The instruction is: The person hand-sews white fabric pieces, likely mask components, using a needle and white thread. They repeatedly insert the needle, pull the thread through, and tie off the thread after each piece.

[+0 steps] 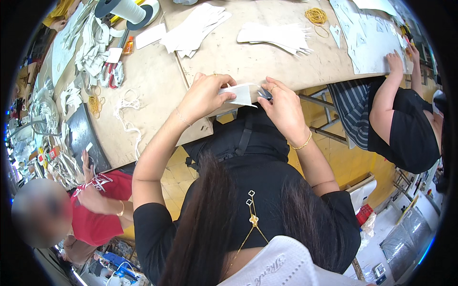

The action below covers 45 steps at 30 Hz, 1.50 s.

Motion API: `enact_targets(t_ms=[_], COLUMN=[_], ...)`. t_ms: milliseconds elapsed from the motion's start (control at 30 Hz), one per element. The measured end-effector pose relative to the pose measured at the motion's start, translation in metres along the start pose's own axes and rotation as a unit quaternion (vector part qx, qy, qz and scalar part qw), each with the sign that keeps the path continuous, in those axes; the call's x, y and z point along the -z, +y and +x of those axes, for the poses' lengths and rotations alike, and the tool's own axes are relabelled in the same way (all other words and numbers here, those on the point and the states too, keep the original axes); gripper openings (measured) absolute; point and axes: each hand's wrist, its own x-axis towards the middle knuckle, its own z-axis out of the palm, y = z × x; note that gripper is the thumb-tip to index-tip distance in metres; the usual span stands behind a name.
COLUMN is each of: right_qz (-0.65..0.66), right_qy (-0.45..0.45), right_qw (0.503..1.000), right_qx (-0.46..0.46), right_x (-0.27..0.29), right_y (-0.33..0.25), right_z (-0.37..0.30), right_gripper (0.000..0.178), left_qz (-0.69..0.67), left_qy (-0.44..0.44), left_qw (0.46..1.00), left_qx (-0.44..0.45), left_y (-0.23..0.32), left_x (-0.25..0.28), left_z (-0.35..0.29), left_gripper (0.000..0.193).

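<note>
My left hand (206, 95) pinches a white cut fabric piece (243, 94) between thumb and fingers at the table's front edge. The piece's free end points right, toward my other hand. My right hand (282, 108) is closed around a small dark grey metal tool (265, 93) that looks like thread snips. Most of the tool is hidden by my fingers, and its tip is close to the fabric's right edge. Beyond my hands, a stack of white fabric pieces (195, 29) and a second stack (274, 36) lie flat.
The wooden table (157, 76) spans the front. Yellow rubber bands (316, 16), a white spool (129, 13), tangled white strips (128, 112) and a dark flat board (87, 136) lie on it. One person in red (100, 209) sits left, another in black (405, 124) right.
</note>
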Motion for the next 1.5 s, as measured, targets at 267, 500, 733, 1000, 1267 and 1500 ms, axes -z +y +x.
enact_targets(t_ms=[267,500,733,1000,1267,1500], right_qz=[0.024,0.058,0.281,0.371,0.338,0.256], right_qy=[-0.021,0.044,0.077,0.063,0.135,-0.154], right_qw=[0.999,0.997,0.942,0.926,0.925,0.950], right_qx=[-0.024,-0.012,-0.170,-0.030,0.114,-0.092], right_x=[-0.001,0.001,0.067,0.148,0.093,0.048], right_y=[-0.014,-0.001,0.034,0.021,0.029,0.100], right_z=[0.011,0.015,0.012,0.020,0.077,0.015], right_gripper=[0.024,0.021,0.026,0.033,0.026,0.026], left_qz=[-0.059,-0.026,-0.067,-0.115,-0.420,-0.499], left_qy=[0.014,0.022,0.075,0.014,0.142,0.311], left_qw=[0.998,0.999,0.992,0.973,0.896,0.805], left_qx=[-0.003,0.011,-0.071,-0.202,-0.026,-0.078], left_y=[0.004,0.008,0.039,0.092,0.063,0.000], left_x=[-0.005,-0.012,0.004,-0.012,0.001,0.012], left_z=[-0.012,-0.010,0.066,0.108,0.040,-0.037], left_gripper=[0.020,0.022,0.025,0.039,0.027,0.028])
